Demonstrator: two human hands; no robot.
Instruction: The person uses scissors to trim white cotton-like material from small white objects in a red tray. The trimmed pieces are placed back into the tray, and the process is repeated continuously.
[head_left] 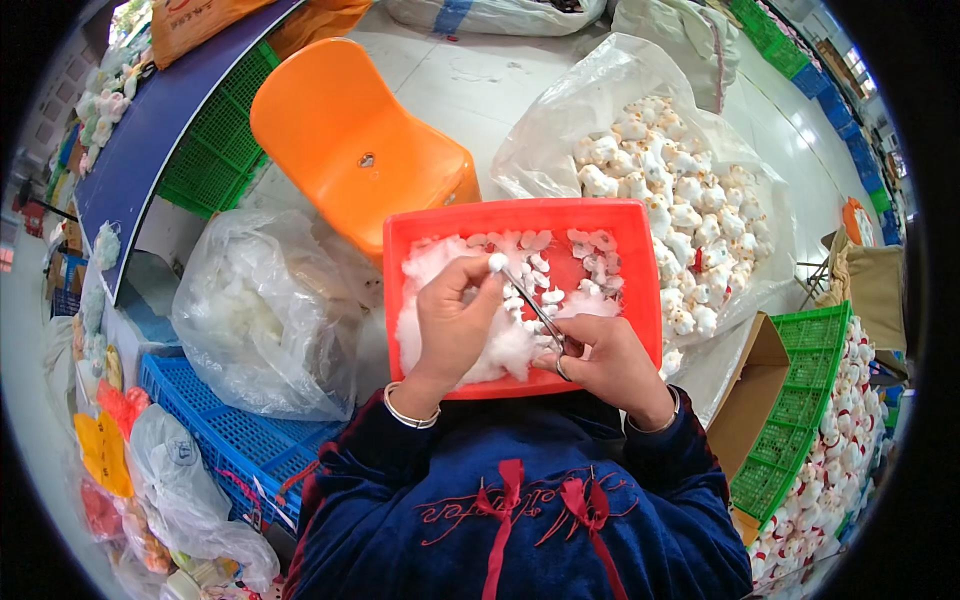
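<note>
Over the red tray [650, 300] on my lap, my left hand [455, 318] pinches a small white plush piece [497, 262] between thumb and fingertips. My right hand [615, 362] grips metal forceps [535, 308] by the finger loops, and their tip reaches the piece in my left fingers. Fluffy white stuffing [505, 357] fills the left and near parts of the tray. Several small white plush pieces [541, 264] lie in the middle, with flatter greyish ones [602, 272] at the far right. Whether stuffing sits in the forceps' tip is too small to tell.
An orange chair [350, 130] stands beyond the tray. At left, a clear bag of stuffing [265, 310] rests near a blue crate [195, 405]. On the right are a plastic bag of white plush heads [690, 215], a cardboard box [745, 400] and a green crate [800, 390].
</note>
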